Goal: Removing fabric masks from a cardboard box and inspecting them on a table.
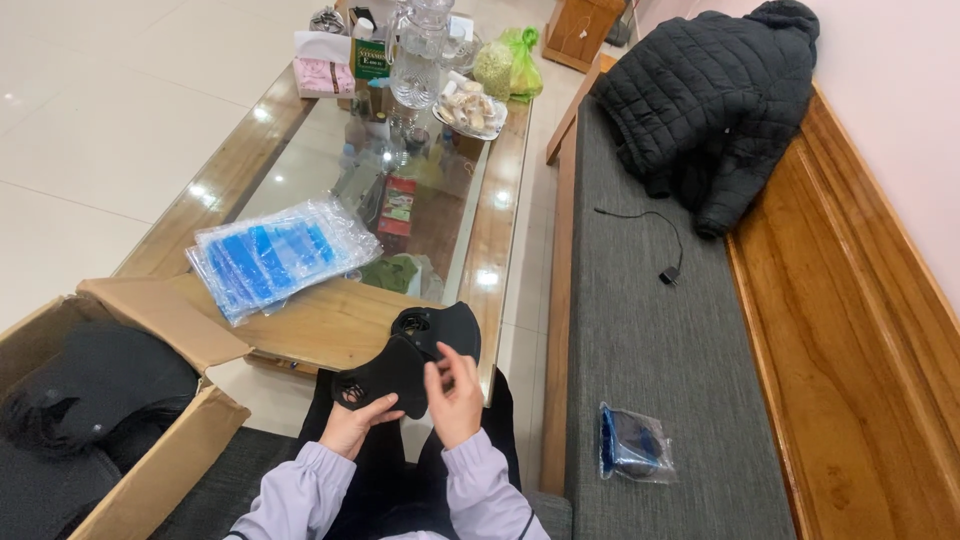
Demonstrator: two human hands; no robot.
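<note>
A black face mask (415,350) with round vents is held over my lap, between me and the table edge. My left hand (355,420) grips its lower left side from below. My right hand (455,395) pinches the mask's right part with fingers curled onto it. Both sleeves are pale lilac. A stack of clear plastic bags with blue print (275,250) lies on the wooden table (330,325) just beyond the mask.
An open cardboard box (150,460) with black masks inside stands at my left. One bagged item (635,445) lies on the grey bench cushion (650,330) at my right, with a black cable (665,245) and a black jacket (715,100) farther back. Bottles and snacks crowd the far table end.
</note>
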